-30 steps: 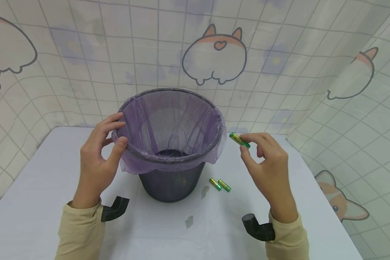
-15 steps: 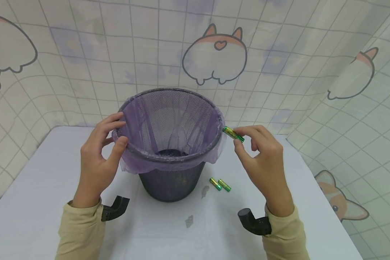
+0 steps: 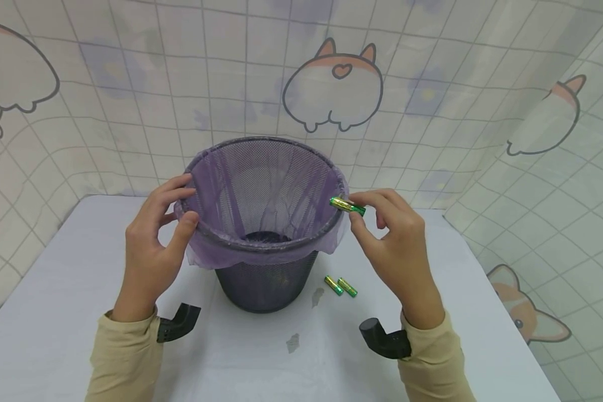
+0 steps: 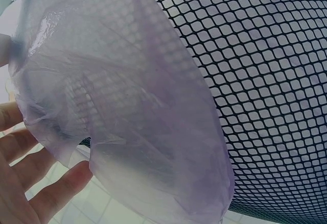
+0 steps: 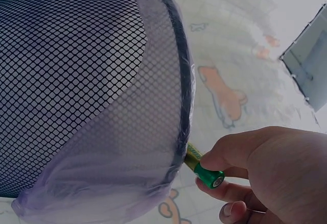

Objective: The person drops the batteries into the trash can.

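A white worktop (image 3: 55, 312) carries everything, backed by a curtain printed with cartoon animals. One black mesh bin (image 3: 263, 223) stands upright near the middle of the worktop, closer to its far edge than to the near one, lined with one purple bag (image 3: 261, 254) whose slack folds down over the rim.

The left hand (image 3: 153, 245) grips the bin's left rim, thumb on the near side and fingers curled over the bag; in the left wrist view the fingers (image 4: 30, 173) lie just under the bag's loose fold. The right hand (image 3: 389, 240) is at the bin's right rim and pinches one green and gold battery (image 3: 348, 206) between thumb and fingertips. That battery lies roughly level, its long axis running left to right, with the gold end reaching over the rim toward the bin's opening and the green end held in the fingers; the right wrist view shows it (image 5: 203, 169) touching or just beside the rim. The right hand alone is on it.

Two more batteries (image 3: 340, 286) lie side by side on the worktop, just right of the bin's base. Three batteries show in all.
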A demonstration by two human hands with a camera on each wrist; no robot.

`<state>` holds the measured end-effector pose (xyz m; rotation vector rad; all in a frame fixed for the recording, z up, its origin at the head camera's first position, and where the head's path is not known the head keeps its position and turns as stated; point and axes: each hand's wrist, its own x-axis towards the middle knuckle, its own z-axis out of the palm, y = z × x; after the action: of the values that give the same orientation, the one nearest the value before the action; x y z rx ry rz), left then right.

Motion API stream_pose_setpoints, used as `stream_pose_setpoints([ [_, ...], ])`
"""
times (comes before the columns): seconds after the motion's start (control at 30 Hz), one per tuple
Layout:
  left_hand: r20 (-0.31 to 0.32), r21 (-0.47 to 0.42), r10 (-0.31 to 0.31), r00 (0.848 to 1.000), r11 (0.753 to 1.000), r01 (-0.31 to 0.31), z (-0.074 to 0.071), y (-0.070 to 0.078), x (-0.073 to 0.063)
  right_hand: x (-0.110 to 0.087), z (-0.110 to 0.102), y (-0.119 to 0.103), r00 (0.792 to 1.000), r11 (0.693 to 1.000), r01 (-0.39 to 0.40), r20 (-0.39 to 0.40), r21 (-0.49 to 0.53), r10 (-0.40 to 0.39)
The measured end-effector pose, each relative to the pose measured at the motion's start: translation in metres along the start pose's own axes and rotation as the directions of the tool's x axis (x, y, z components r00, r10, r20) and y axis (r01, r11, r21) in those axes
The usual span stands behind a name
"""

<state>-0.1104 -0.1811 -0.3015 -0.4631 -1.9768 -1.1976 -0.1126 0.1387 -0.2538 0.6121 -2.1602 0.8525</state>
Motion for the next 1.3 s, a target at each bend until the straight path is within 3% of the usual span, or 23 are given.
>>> stream_pose_setpoints([
  [0.9, -0.004, -0.006, 0.001, 1.0, 1.0, -0.001, 0.0, 0.002, 0.001, 0.009, 0.014, -0.003, 0.998, 1.0, 0.009, 0.061, 0.024, -0.011],
  [1.3, -0.003, 0.001, 0.004, 1.0, 1.0, -0.004, 0.0, 0.0, 0.001, 0.006, 0.009, -0.002, 0.999, 1.0, 0.012, 0.051, 0.005, -0.012],
])
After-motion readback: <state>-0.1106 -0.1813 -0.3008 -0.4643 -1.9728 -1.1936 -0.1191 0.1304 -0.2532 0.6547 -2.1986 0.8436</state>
